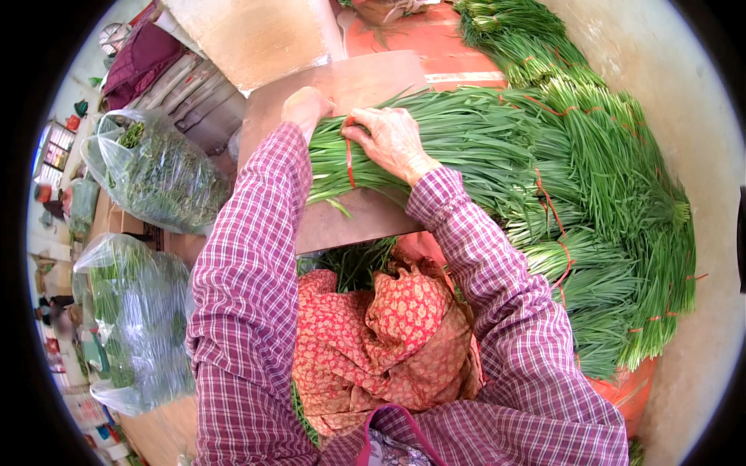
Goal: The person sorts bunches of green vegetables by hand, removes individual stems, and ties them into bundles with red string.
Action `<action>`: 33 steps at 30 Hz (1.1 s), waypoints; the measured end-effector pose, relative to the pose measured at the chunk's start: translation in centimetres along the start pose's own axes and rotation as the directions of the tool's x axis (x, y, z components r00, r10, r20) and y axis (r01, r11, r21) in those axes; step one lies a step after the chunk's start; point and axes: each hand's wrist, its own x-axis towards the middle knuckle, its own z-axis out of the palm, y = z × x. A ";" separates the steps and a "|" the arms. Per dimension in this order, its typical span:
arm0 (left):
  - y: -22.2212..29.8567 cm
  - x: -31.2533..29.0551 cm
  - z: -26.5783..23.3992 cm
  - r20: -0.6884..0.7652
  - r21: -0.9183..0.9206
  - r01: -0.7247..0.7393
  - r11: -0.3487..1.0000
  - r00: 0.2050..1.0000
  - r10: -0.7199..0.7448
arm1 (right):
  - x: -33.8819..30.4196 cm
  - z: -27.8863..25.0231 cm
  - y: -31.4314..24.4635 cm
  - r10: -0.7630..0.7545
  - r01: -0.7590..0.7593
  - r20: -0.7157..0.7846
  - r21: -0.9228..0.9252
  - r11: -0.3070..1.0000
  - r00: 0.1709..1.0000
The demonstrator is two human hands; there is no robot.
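Glossy plastic bags [155, 175], matt wooden board [350, 85]

A bundle of chives [404, 147] lies across the board [350, 85], stacked bundles [606, 233] to its right, two bagged greens [155, 175] to its left.

Clear bags of greens [155, 175] sit beside a red floral cloth [381, 342].

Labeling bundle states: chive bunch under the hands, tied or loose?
Tied: a red band wraps the chive bunch near its cut end, between both hands.
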 end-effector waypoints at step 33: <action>-0.2 -11.8 3.9 -0.231 -0.907 -0.264 0.327 0.963 0.137 | -0.2 -1.6 -2.3 0.242 -0.252 0.269 0.000 0.968 0.932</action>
